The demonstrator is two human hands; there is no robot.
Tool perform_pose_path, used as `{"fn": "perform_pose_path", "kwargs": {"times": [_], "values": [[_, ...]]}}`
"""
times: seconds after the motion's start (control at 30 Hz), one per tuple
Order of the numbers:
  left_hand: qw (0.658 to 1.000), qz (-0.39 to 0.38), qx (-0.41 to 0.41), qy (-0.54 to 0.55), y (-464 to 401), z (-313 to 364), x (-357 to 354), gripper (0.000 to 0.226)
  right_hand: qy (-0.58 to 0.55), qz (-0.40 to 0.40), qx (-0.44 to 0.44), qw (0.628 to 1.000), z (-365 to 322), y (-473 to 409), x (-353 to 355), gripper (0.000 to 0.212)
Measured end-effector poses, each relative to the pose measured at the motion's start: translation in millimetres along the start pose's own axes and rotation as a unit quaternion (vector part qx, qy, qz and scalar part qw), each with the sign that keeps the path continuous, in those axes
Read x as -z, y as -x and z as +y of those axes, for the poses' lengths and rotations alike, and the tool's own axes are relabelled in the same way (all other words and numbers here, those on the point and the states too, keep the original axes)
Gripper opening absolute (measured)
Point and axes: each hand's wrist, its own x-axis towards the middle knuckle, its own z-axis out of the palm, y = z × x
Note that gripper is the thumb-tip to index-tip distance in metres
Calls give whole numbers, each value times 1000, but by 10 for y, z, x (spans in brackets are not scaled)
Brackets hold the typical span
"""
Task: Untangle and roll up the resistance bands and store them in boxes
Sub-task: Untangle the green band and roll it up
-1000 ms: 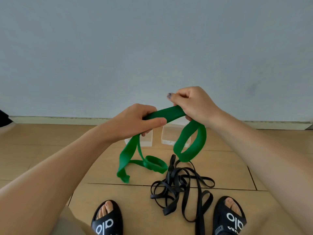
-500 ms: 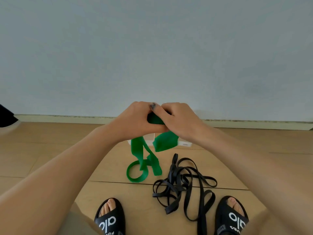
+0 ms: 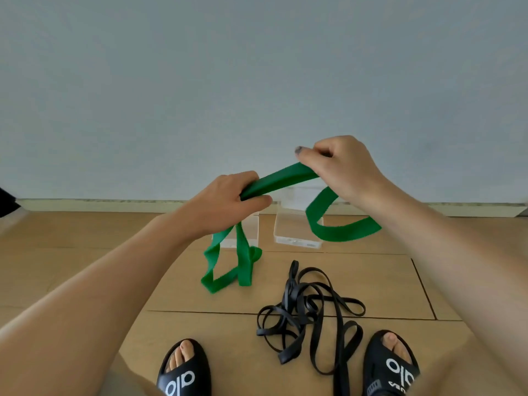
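Note:
A wide green resistance band [image 3: 281,178] stretches between my two hands above the floor. My left hand [image 3: 228,200] grips it at the lower left, and loose folds hang from that hand down to the floor. My right hand [image 3: 340,164] pinches the band higher up on the right, with a green loop hanging below it. A tangled black band [image 3: 308,307] lies on the floor between my feet. Two clear boxes [image 3: 297,224] stand on the floor near the wall, partly hidden by the green band and my left hand.
The floor is wooden planks [image 3: 371,281], and a pale wall with a skirting board [image 3: 85,202] rises behind the boxes. My feet wear black slides [image 3: 184,372] at the bottom edge. A dark object [image 3: 7,202] shows at the far left.
My hands were pressed together on the green band half a second ago. They have drawn apart, the right hand rising to the right, pulling a length of band straight between them.

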Motion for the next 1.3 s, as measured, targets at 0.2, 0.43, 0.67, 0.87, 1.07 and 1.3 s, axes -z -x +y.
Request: {"fn": "perform_pose_path", "kwargs": {"times": [0.2,0.43,0.67,0.87,1.07,1.3], "values": [[997,66,17,33,-45,88,-30,28,-18,-168,-78,983,7,95,-162,63],[998,24,0,65,-50,192,-137,17,-48,-136,-1,990,-127,170,-494,60],[955,-125,-3,270,71,135,34,25,-75,-79,-1,994,-133,70,-262,53],[972,-101,18,210,36,116,-9,28,-57,-86,-4,995,-121,90,-272,52],[983,-79,-22,164,37,96,14,19,-59,-59,-4,996,-75,42,-186,53],[993,-80,-12,86,41,33,34,26,-10,-64,5,998,41,13,-113,55]]}}
